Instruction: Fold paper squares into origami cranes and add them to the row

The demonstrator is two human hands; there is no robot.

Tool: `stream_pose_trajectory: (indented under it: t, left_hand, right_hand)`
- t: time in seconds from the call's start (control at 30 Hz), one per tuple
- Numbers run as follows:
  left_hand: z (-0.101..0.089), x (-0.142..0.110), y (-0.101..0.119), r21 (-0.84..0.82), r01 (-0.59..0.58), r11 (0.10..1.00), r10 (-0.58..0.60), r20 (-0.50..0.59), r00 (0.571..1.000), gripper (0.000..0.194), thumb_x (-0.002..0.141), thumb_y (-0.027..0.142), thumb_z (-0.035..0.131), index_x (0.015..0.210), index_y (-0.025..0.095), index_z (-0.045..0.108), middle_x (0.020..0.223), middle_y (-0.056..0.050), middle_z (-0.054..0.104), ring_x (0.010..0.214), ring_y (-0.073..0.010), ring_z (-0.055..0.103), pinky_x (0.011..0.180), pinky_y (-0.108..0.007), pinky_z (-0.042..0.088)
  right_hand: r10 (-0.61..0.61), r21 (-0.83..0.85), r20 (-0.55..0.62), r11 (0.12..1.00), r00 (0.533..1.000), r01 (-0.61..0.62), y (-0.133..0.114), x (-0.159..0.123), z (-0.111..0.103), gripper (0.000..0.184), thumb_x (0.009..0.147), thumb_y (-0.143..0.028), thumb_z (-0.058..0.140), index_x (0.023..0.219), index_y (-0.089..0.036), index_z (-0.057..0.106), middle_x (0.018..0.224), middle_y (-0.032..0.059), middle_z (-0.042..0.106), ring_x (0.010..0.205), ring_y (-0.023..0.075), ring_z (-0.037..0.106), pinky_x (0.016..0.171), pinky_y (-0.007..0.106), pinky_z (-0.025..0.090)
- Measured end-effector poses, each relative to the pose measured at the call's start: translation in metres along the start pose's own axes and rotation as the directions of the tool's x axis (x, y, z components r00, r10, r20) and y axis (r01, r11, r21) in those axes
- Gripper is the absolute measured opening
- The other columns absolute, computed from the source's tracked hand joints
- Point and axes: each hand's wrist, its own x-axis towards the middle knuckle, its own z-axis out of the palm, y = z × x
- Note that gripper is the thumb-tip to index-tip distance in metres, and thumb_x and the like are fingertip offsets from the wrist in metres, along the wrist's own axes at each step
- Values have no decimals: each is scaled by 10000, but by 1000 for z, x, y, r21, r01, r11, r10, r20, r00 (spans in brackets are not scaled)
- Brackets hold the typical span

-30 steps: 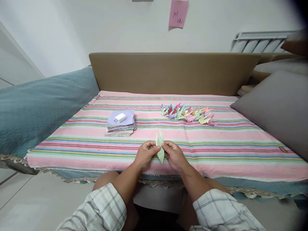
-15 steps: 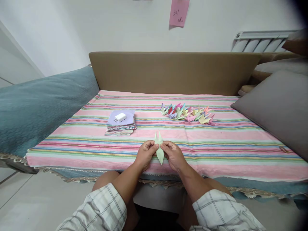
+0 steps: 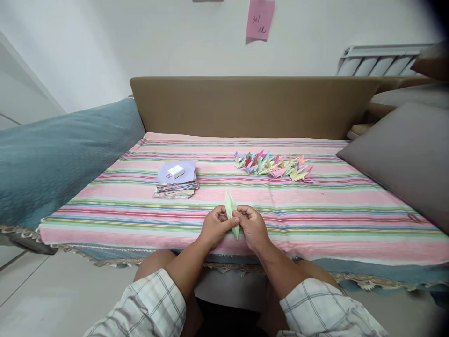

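Between my hands is a pale green piece of folded origami paper, long and narrow, with two points at its far end and one tip toward me. My left hand grips it from the left, its thumb lying across the paper's middle. From the right, my right hand pinches the same piece, thumb and fingers close to the left thumb. Both hands are just above the front part of the striped cloth. The fingers behind the paper are partly hidden.
A stack of square paper with a white charger plug on top sits to the left. Several colourful folded paper cranes lie beyond my hands to the right. A grey cushion stands at the right, a blue-covered armrest at the left.
My left thumb has moved right across the middle of the green paper, toward my right thumb. The paper's two far points now lie closer together.
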Motion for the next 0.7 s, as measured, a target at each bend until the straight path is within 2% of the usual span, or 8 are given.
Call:
stream_pose_trajectory:
  t: [0.13, 0.23, 0.37, 0.57, 0.7]
  left_hand:
    - [0, 0, 2, -73, 64, 995, -63, 15, 998, 385, 554, 415, 810, 733, 129, 623, 621, 21, 599, 559, -83, 533, 561, -202, 426]
    - [-1, 0, 4, -138, 138, 981, -133, 43, 990, 401, 539, 435, 814, 717, 128, 626, 652, -1, 623, 589, -113, 568, 594, -244, 473]
    - [-3, 0, 3, -85, 84, 993, -81, 37, 996, 384, 577, 457, 784, 692, 129, 620, 585, 11, 596, 532, -98, 530, 544, -223, 431]
    - [-4, 0, 1, 195, -56, 979, 51, 33, 998, 311, 642, 432, 729, 720, 138, 662, 626, 6, 606, 557, -100, 495, 540, -214, 379]
    - [-4, -1, 1, 194, -39, 980, 26, 69, 997, 282, 647, 413, 723, 687, 142, 653, 617, 14, 583, 559, -96, 473, 546, -214, 362]
  right_hand:
    - [15, 4, 20, 1000, 1000, -15, -2, 0, 0, 231, 618, -344, 776, 750, -197, 657, 676, -20, 632, 614, 112, 543, 584, 240, 440]
    - [88, 53, 42, 994, 995, -90, -7, -1, 0, 264, 585, -358, 795, 727, -194, 643, 663, -23, 617, 597, 112, 530, 570, 245, 435]
    - [189, 111, 108, 973, 976, -201, -13, -3, 0, 286, 568, -376, 804, 706, -196, 629, 591, -39, 574, 515, 88, 471, 508, 227, 398]
    - [102, 73, 115, 991, 988, -111, -15, -1, 2, 292, 608, -421, 774, 746, -203, 636, 636, -29, 600, 554, 102, 500, 544, 238, 407]
    - [58, 43, 71, 997, 996, -61, -13, 3, 0, 263, 615, -423, 768, 647, -197, 637, 547, -42, 565, 512, 97, 458, 530, 245, 383]
